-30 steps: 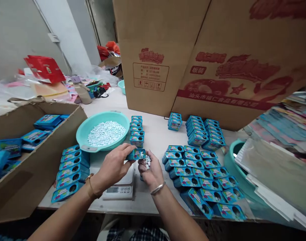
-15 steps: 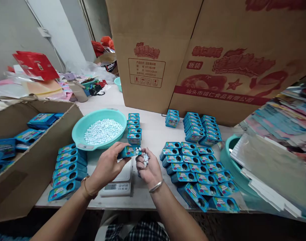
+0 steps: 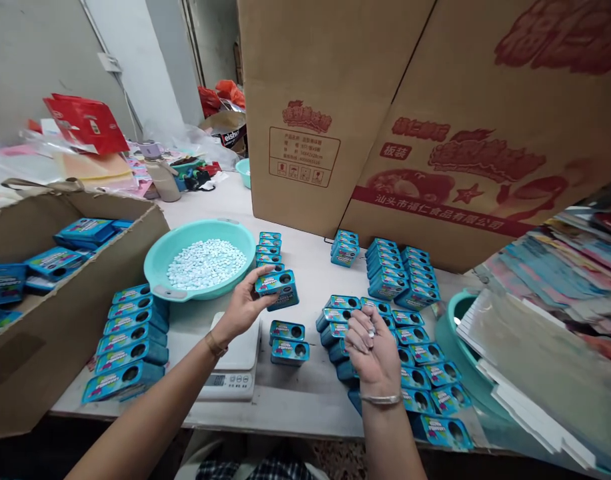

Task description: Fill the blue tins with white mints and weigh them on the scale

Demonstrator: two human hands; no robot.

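Observation:
My left hand (image 3: 243,307) grips a small blue candy tin (image 3: 280,290), holding it above the table to the right of the scale (image 3: 230,387). Its colourful printed top with a round hole faces up. My right hand (image 3: 368,343) is curled closed, palm up, over the rows of tins on the right. A few small white candies (image 3: 371,332) peek out between its fingers; how many lie inside is hidden. Two tins (image 3: 290,351) stand beside the scale, between my hands. Behind my left hand a turquoise basin (image 3: 153,267) holds many pale candies (image 3: 205,263).
A row of tins (image 3: 130,340) stands left of the scale, next to an open carton (image 3: 85,300) with more tins. Grouped tins (image 3: 428,353) fill the right side. Large cardboard boxes (image 3: 295,80) rise behind. At far right, papers (image 3: 530,360) lie over another basin (image 3: 453,333).
My right hand has moved away from the tin to the right, staying closed on candies. My left hand still holds its tin, now turned more upright. The view has shifted slightly.

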